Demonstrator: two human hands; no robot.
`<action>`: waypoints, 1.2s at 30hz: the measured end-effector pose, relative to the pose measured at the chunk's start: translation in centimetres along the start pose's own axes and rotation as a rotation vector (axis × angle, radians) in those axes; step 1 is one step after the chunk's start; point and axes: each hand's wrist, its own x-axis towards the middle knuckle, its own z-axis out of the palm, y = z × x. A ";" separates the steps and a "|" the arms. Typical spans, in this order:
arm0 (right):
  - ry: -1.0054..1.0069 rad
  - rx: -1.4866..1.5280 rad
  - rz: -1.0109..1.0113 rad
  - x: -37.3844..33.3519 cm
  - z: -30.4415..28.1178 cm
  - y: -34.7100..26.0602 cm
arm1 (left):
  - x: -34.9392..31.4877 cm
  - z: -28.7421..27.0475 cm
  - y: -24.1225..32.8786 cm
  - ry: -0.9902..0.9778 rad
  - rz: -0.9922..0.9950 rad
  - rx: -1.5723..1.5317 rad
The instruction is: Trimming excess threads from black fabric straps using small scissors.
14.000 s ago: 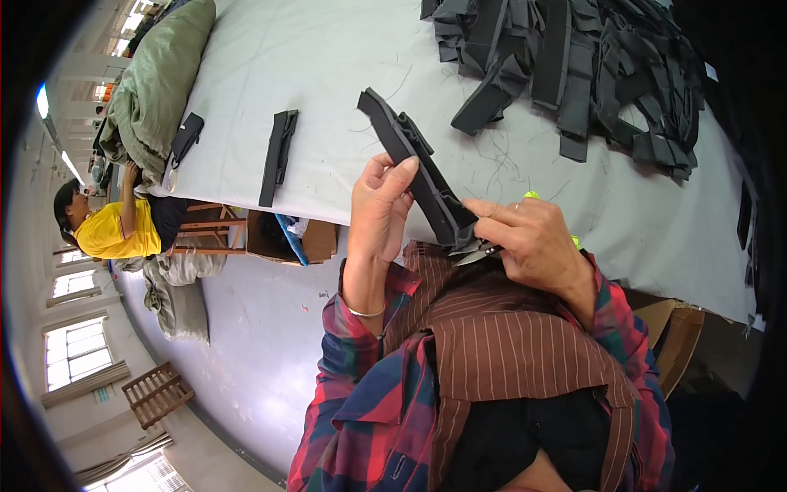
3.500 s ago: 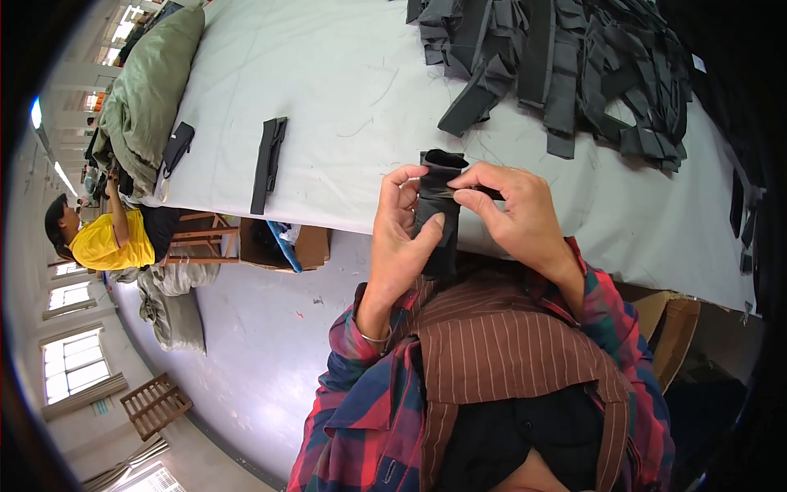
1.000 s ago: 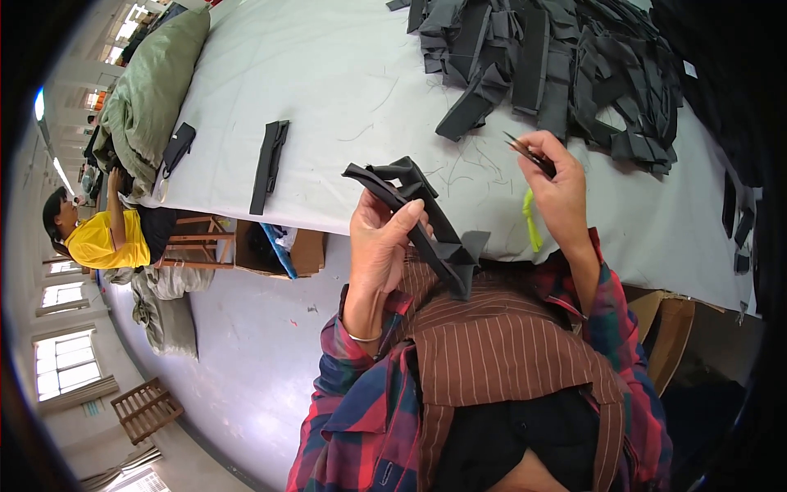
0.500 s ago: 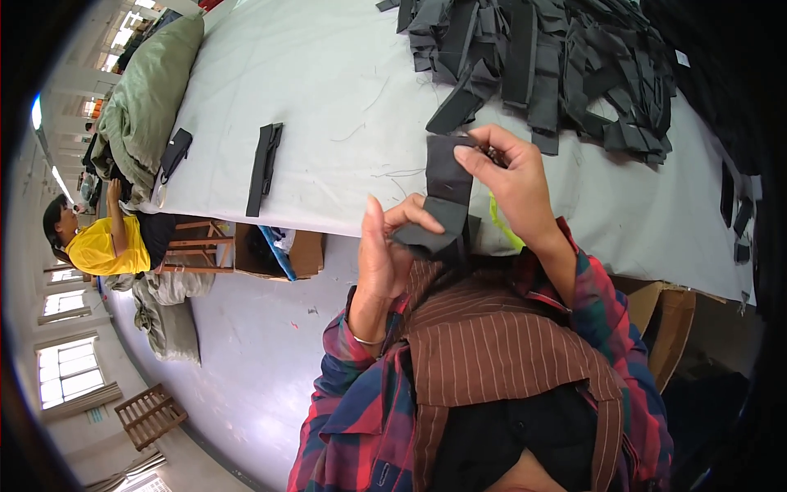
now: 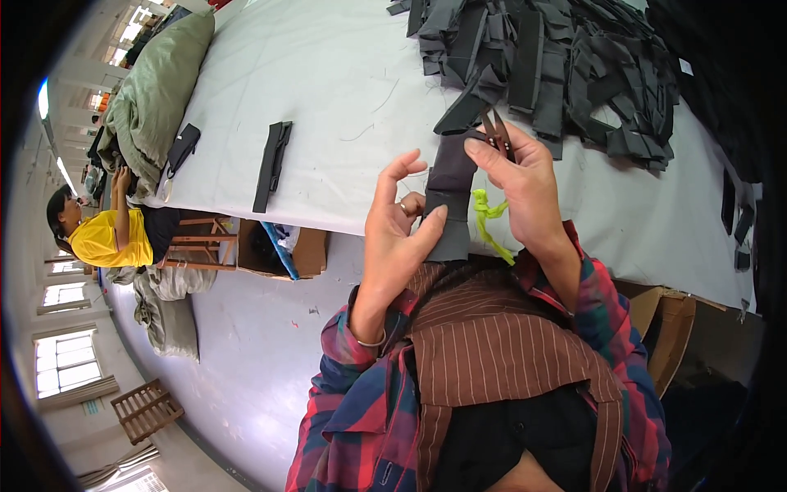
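Now your left hand (image 5: pixel 398 234) pinches the near part of the black fabric strip (image 5: pixel 449 174) over the table's (image 5: pixel 336 90) near edge, while your right hand (image 5: pixel 529 180) grasps its far end and the dark snips (image 5: pixel 498 138); a yellow-green cord (image 5: pixel 492 211) shows between, the strip heap (image 5: pixel 525 61) far right.

Textile workshop shown by dark fabric strips (image 5: pixel 529 61) heaped on pale desk (image 5: pixel 328 90), snips (image 5: pixel 502 136) held, stuffed sack (image 5: pixel 166 82) laid at its edge.
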 end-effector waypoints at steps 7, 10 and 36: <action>0.024 -0.100 -0.101 -0.4 0.5 0.9 | 0.2 -0.2 -1.7 0.111 0.004 0.088; 0.038 -0.083 -0.116 -0.7 0.8 1.0 | -0.3 -0.3 -2.1 0.182 0.042 0.186; -0.096 -0.153 -0.086 -2.7 0.7 1.9 | 0.1 -1.2 0.0 -0.141 -0.076 0.038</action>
